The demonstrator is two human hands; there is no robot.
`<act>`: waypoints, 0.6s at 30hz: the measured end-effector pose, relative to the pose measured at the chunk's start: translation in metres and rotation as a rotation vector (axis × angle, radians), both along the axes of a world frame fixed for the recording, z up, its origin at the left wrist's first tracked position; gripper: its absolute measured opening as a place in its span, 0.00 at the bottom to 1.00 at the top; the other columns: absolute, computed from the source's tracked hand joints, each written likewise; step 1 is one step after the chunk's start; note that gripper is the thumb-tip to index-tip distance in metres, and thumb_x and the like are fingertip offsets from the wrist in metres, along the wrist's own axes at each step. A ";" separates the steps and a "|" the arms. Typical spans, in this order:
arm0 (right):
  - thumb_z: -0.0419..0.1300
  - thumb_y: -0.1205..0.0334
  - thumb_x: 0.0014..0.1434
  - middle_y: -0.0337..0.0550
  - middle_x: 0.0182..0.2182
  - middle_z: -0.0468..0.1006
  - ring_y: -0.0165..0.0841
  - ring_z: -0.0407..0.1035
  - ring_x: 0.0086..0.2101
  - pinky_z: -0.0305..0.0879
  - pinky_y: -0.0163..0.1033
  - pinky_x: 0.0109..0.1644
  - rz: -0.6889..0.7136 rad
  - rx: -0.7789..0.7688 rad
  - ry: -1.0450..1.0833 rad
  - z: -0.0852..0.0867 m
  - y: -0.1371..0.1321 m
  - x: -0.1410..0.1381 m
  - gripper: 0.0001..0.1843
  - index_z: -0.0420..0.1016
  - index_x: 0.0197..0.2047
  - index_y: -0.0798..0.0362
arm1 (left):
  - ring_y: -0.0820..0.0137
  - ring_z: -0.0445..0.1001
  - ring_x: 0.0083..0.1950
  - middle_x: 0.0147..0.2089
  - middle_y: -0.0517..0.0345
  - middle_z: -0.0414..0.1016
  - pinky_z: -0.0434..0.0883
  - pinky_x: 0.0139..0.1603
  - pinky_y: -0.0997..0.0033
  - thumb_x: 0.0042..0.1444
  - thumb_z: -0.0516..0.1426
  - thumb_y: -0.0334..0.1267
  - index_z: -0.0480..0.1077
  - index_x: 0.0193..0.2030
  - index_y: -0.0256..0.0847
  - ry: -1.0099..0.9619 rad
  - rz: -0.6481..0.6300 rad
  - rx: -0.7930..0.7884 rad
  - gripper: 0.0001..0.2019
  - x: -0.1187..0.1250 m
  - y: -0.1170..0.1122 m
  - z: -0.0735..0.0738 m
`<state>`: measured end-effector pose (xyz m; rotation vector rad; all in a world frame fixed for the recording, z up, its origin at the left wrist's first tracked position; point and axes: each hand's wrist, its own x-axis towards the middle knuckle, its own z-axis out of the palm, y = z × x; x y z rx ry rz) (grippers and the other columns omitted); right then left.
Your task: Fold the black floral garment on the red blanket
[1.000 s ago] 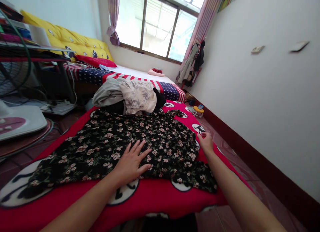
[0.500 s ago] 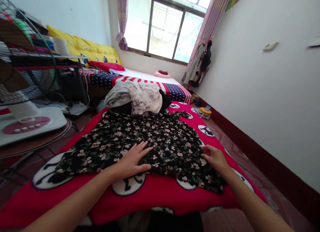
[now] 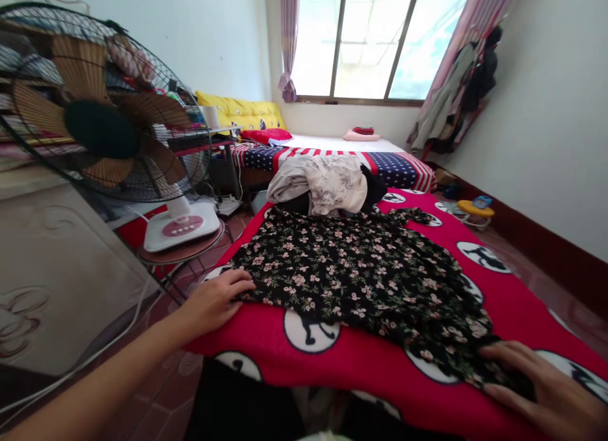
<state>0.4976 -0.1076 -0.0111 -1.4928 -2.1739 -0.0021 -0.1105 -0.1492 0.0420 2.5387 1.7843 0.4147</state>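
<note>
A black garment with small pink flowers [image 3: 361,276] lies spread across a red blanket with round black-and-white motifs [image 3: 389,371]. My left hand [image 3: 213,301] rests at the garment's near left corner, fingers curled onto the fabric edge. My right hand [image 3: 546,387] lies flat on the garment's near right corner, fingers stretched out and apart. Behind the garment sits a heap of grey, cream-patterned and black clothes [image 3: 327,184].
A standing fan [image 3: 109,137] on a white base [image 3: 183,229] stands close at the left, beside a pale cabinet [image 3: 52,270]. A bed with a stars-and-stripes cover [image 3: 380,159] lies under the window. Clothes hang at the right wall [image 3: 456,99]. A small yellow stool [image 3: 475,210] stands on the floor.
The view has swung left, bringing the fan into sight. My left hand slid from the garment's middle to its left corner. My right hand moved down to the near right corner.
</note>
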 end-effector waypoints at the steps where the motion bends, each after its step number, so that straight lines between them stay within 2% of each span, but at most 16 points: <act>1: 0.65 0.43 0.44 0.49 0.41 0.80 0.46 0.77 0.36 0.75 0.48 0.38 0.029 -0.028 -0.041 0.002 0.000 -0.002 0.19 0.81 0.39 0.41 | 0.62 0.72 0.55 0.55 0.53 0.72 0.69 0.57 0.62 0.54 0.53 0.32 0.74 0.49 0.46 0.022 0.026 0.019 0.17 -0.005 -0.002 0.000; 5: 0.55 0.51 0.54 0.51 0.39 0.79 0.44 0.76 0.36 0.73 0.47 0.40 0.012 0.049 -0.116 0.015 -0.007 -0.020 0.14 0.78 0.32 0.49 | 0.60 0.75 0.50 0.50 0.52 0.76 0.72 0.52 0.62 0.54 0.50 0.32 0.75 0.44 0.45 0.082 0.096 0.065 0.15 -0.014 -0.002 -0.008; 8: 0.53 0.54 0.55 0.49 0.41 0.79 0.44 0.75 0.40 0.70 0.48 0.45 -0.028 0.044 -0.091 0.023 -0.018 -0.032 0.12 0.75 0.31 0.50 | 0.61 0.75 0.50 0.49 0.53 0.77 0.72 0.52 0.62 0.51 0.48 0.29 0.76 0.43 0.45 0.102 0.099 0.095 0.19 -0.019 0.000 -0.015; 10: 0.53 0.51 0.56 0.48 0.39 0.80 0.42 0.75 0.37 0.70 0.46 0.42 -0.166 -0.002 0.059 0.029 -0.025 -0.034 0.13 0.73 0.35 0.50 | 0.61 0.76 0.49 0.49 0.54 0.77 0.72 0.51 0.62 0.51 0.47 0.29 0.76 0.42 0.46 0.107 0.101 0.100 0.20 -0.024 0.003 -0.017; 14: 0.53 0.43 0.55 0.40 0.24 0.76 0.39 0.72 0.26 0.68 0.41 0.29 -0.516 -0.069 0.572 0.052 -0.034 -0.035 0.19 0.68 0.40 0.49 | 0.60 0.76 0.50 0.49 0.52 0.78 0.71 0.52 0.61 0.53 0.46 0.35 0.76 0.42 0.45 0.073 0.144 0.110 0.18 -0.034 0.009 -0.016; 16: 0.57 0.41 0.52 0.38 0.23 0.74 0.38 0.71 0.23 0.68 0.40 0.27 -0.551 -0.152 0.810 0.072 -0.035 -0.039 0.21 0.67 0.42 0.47 | 0.59 0.76 0.50 0.49 0.52 0.78 0.71 0.53 0.61 0.53 0.47 0.39 0.76 0.43 0.45 0.024 0.177 0.129 0.18 -0.038 0.012 -0.014; 18: 0.62 0.41 0.46 0.39 0.24 0.76 0.40 0.73 0.25 0.70 0.40 0.27 -0.476 -0.317 0.846 0.092 -0.037 -0.042 0.22 0.69 0.39 0.46 | 0.60 0.76 0.50 0.49 0.55 0.78 0.71 0.53 0.62 0.52 0.48 0.40 0.75 0.43 0.47 -0.029 0.196 0.146 0.17 -0.042 0.014 -0.010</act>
